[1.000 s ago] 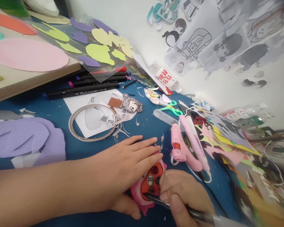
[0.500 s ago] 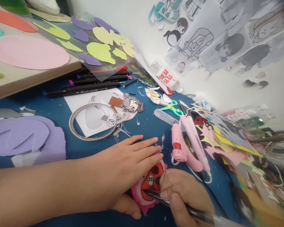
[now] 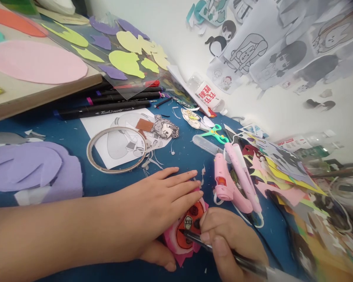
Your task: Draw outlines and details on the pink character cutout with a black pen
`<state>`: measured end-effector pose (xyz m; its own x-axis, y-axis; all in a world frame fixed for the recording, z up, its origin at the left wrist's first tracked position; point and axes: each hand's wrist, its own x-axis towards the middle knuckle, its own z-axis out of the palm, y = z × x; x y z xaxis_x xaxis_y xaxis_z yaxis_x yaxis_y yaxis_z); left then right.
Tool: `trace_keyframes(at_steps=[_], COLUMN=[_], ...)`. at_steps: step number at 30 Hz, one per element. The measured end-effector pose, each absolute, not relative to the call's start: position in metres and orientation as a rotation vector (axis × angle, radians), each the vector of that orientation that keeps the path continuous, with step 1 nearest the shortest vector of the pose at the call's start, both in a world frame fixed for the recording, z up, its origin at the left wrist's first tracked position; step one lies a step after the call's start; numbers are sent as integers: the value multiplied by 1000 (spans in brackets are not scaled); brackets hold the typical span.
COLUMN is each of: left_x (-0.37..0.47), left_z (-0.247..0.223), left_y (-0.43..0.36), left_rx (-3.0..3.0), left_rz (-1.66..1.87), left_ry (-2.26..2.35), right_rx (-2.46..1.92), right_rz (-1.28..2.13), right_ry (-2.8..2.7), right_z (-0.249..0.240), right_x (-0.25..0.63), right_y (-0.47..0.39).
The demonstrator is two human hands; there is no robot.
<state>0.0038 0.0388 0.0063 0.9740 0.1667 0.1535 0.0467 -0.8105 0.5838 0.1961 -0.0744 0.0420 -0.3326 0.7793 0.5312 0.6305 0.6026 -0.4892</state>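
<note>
Lying flat with its fingers stretched out, my left hand (image 3: pixel 161 203) presses on a pink piece with an orange drawn face (image 3: pixel 191 223) and covers its upper left part. In my right hand (image 3: pixel 232 239) is a black pen (image 3: pixel 206 245), its tip touching the orange face near a dark mark. The face carries black outlines and a small whitish patch with lines on it. A pink glue gun (image 3: pixel 223 180) lies on the blue table just beyond my right hand.
A tape roll (image 3: pixel 90 152) rests on a printed sheet (image 3: pixel 106 158) beside a small cut-out figure (image 3: pixel 164 128). Purple felt pieces (image 3: pixel 32 164) lie left, black markers (image 3: pixel 111 109) behind. Green-handled scissors (image 3: pixel 216 133), a bottle (image 3: pixel 206 94) and paper scraps (image 3: pixel 285 168) spread right.
The pen tip has shifted slightly up on the orange face. My left hand stays in place, and the whole view has moved a little.
</note>
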Motion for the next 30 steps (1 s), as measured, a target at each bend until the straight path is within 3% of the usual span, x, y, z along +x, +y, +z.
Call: trace_keyframes(at_steps=[12,25,30], left_x=[3,3,4], left_z=[17,-2,14], left_y=[40,37,39], left_rx=[2550,2528,2558], left_rz=[152,376,193], left_ry=[171,132,158], right_rx=[-1124,-1148,-1184], right_rz=[258,251,248], right_ry=[-2048,-1988,-1982], right_z=[40,40,39], right_x=[196,193,195], right_y=[-71,-70,-73])
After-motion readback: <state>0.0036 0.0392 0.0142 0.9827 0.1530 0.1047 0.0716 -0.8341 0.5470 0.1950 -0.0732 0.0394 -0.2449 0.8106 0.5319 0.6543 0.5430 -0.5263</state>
